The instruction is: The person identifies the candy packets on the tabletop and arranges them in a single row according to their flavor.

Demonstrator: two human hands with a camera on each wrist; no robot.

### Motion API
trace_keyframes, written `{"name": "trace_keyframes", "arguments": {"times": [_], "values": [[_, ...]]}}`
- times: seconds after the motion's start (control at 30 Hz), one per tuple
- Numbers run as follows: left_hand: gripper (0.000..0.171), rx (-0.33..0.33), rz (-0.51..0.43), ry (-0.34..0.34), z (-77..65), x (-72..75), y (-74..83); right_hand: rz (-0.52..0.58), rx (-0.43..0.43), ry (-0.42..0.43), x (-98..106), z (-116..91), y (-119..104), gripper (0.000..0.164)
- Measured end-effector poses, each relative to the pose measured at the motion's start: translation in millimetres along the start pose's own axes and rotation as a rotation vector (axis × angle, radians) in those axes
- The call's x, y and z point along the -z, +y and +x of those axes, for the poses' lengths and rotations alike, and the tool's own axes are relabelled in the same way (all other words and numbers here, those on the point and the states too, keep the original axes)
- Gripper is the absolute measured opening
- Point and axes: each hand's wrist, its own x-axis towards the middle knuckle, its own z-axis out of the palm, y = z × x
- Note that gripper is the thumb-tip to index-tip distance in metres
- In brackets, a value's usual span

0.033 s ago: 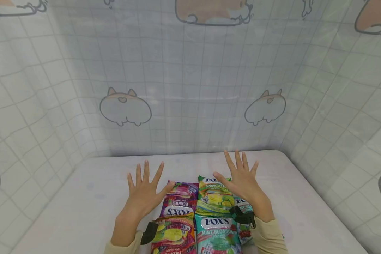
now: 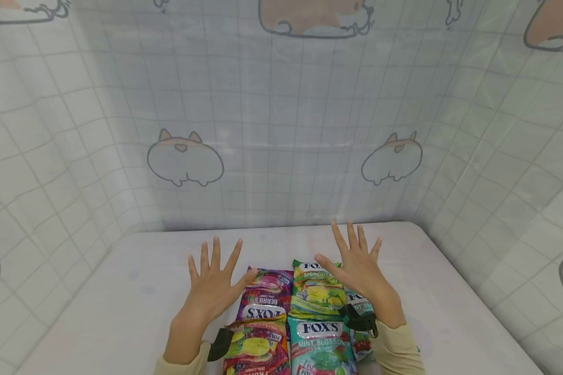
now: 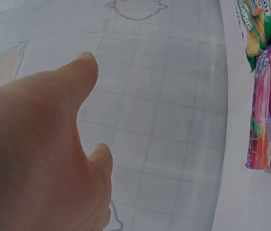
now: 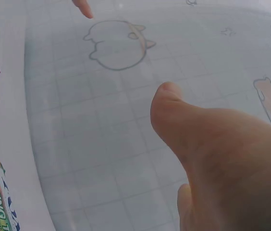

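My left hand, fingers spread straight, is held up to the left of a purple Fox's berries candy bag. Its thumb tip overlaps that bag's upper corner in the head view. On the other side my right hand is likewise spread wide, beside a green and yellow Fox's spring tea bag. Neither hand holds anything. Closer to me lie a red and orange Fox's fruits bag and a teal Fox's mint blossom bag. Another Fox's bag is partly hidden under the right wrist.
The bags lie close together on a white tabletop. A pale grid-patterned curtain with cartoon dogs surrounds it at the back and both sides. Black straps circle the wrists.
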Motion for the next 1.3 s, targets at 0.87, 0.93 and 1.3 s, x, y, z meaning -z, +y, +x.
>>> {"name": "trace_keyframes", "arguments": {"times": [0.87,0.93,1.3], "values": [[0.051,0.035,-0.198,-0.243,6.4,-11.6,-8.9,0.834,0.011,-0.458,-42,0,-41,0.04],[0.051,0.053,-0.242,-0.282,7.7,-15.0,-10.8,0.855,-0.024,-0.52,-46,-1,-46,0.04],[0.042,0.187,-0.412,-0.4,7.0,-25.6,-19.1,0.62,-0.048,-0.524,-54,-3,-51,0.028]]}}
